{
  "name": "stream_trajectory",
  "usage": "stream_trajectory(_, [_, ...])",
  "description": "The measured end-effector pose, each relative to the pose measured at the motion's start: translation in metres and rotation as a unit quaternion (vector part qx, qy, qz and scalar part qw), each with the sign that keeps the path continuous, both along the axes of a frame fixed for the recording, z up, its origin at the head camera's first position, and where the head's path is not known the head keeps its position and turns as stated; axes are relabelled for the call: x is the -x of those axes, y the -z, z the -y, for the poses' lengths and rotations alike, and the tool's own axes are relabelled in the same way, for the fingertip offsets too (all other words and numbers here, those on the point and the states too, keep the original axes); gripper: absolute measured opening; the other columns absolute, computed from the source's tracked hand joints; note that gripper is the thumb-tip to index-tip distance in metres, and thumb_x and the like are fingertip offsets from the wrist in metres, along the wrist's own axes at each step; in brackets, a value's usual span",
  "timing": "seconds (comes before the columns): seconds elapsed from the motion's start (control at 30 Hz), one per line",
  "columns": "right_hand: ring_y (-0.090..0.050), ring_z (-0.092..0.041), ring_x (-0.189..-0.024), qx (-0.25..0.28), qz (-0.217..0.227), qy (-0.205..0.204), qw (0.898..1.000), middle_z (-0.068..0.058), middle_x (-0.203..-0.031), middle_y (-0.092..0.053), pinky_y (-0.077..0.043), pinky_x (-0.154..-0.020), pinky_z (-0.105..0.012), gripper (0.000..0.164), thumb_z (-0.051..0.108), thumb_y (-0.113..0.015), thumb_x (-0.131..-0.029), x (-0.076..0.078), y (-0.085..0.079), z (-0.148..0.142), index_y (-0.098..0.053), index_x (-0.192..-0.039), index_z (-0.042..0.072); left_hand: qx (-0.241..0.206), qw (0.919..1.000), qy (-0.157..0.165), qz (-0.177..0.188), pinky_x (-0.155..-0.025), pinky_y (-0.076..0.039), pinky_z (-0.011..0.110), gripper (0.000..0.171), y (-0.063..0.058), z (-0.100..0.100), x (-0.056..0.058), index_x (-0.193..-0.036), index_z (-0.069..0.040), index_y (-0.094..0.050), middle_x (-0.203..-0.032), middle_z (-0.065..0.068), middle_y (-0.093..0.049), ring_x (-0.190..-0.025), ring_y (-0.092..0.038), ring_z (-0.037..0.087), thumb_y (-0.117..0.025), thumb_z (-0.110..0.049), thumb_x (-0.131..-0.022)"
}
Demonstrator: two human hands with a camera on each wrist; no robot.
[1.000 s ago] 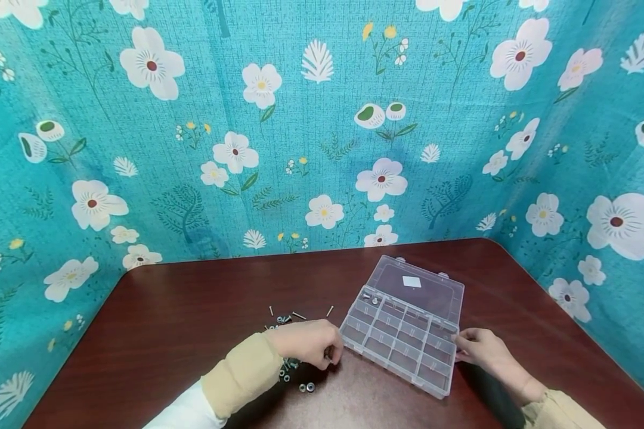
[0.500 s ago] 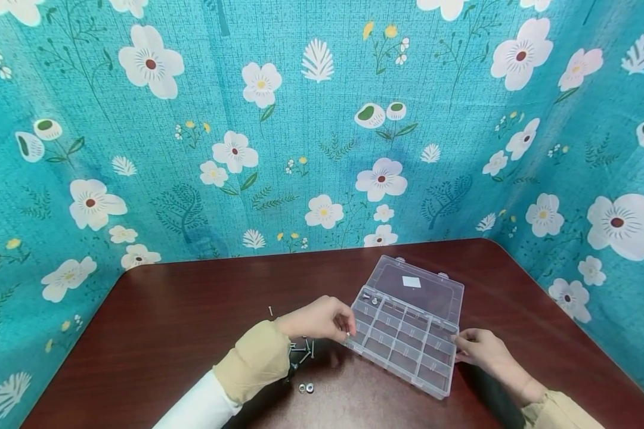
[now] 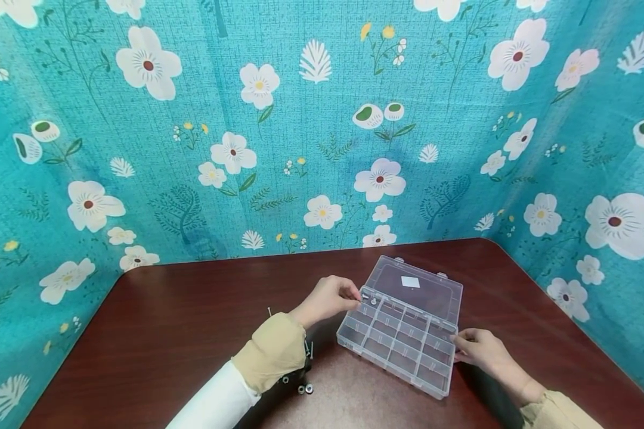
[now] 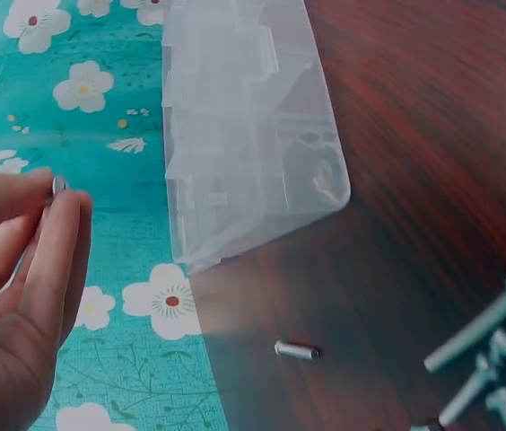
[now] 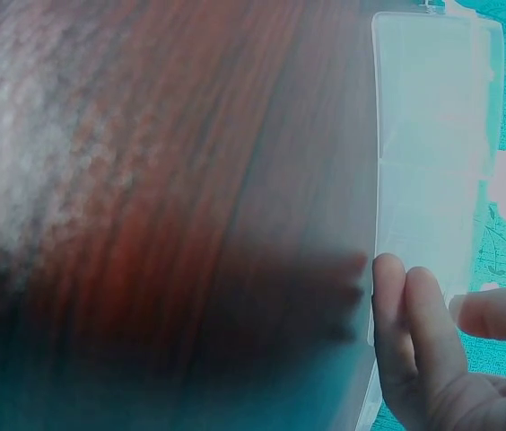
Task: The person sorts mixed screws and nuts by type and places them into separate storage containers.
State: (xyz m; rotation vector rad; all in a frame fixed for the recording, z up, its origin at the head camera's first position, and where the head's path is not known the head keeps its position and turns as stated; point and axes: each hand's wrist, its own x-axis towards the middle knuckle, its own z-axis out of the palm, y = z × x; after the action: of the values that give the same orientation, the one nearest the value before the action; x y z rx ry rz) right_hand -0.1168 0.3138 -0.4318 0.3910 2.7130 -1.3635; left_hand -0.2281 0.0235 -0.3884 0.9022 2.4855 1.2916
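Observation:
My left hand (image 3: pixel 334 299) is at the far left corner of a clear plastic compartment box (image 3: pixel 349 344), its fingertips by the left wall. Between thumb and fingers it pinches a small metal fastener (image 4: pixel 58 186); only a shiny rounded end shows, so its exact kind is hidden. In the right wrist view, my right hand (image 5: pixel 450 359) grips the box's side wall, two fingers outside and the thumb across the rim. The lid (image 3: pixel 426 298) lies folded back. A few metal fasteners (image 3: pixel 374 301) sit in the far left compartment.
Several long bolts (image 4: pixel 482 337) lie left of the box, partly hidden by my left sleeve (image 3: pixel 272 351). A short metal piece (image 4: pixel 297 350) lies apart from them. Two nuts (image 3: pixel 305 389) rest nearer the front. A flowered cloth (image 3: pixel 279 149) hangs behind the table.
My left hand has risen from the pile of fasteners and moved right and away to the box's far left corner, carrying the small metal fastener. The right hand keeps its place.

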Motion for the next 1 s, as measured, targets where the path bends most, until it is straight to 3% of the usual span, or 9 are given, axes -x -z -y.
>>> stream_trajectory(0.37, [-0.061,-0.013,-0.061,0.0,0.002,0.003,1.0,-0.008,-0.071,-0.06,-0.052,-0.058,-0.027,0.029,0.008,-0.054,-0.087,0.0,-0.001,0.002,-0.054,-0.092,-0.02,-0.013,0.9978,-0.065,-0.009,-0.059,-0.045,0.021,0.005,-0.003,-0.013,0.012,-0.083,-0.006,-0.069,-0.076,-0.001,-0.064,-0.07,-0.057,0.008,-0.068,-0.007,-0.079])
stream_trajectory(0.53, [-0.063,-0.015,-0.063,0.005,0.004,-0.002,1.0,-0.009,-0.073,-0.061,-0.052,-0.059,-0.027,0.029,0.008,-0.052,-0.087,-0.001,-0.003,0.002,-0.054,-0.093,-0.02,-0.005,0.997,-0.075,-0.016,-0.06,-0.045,0.023,0.007,-0.005,-0.018,0.017,-0.086,-0.005,-0.07,-0.079,0.0,-0.065,-0.073,-0.057,0.011,-0.066,-0.007,-0.08])
stream_trajectory(0.77, [-0.063,-0.016,-0.063,0.01,0.004,-0.003,1.0,-0.009,-0.073,-0.061,-0.052,-0.059,-0.027,0.029,0.008,-0.051,-0.087,-0.001,-0.002,0.001,-0.054,-0.093,-0.02,0.004,0.9965,-0.082,-0.018,-0.063,-0.045,0.023,0.007,0.002,-0.022,0.024,-0.087,-0.006,-0.07,-0.083,0.002,-0.066,-0.078,-0.059,0.014,-0.065,-0.007,-0.082])
stream_trajectory(1.0, [-0.064,-0.018,-0.065,0.005,0.003,0.0,1.0,-0.012,-0.075,-0.063,-0.052,-0.06,-0.028,0.029,0.008,-0.051,-0.088,0.0,0.0,0.001,-0.054,-0.094,-0.021,0.005,0.996,-0.089,0.0,-0.065,-0.047,0.025,0.011,0.002,-0.026,0.026,-0.091,-0.004,-0.069,-0.089,0.006,-0.067,-0.084,-0.06,0.019,-0.065,-0.007,-0.082])
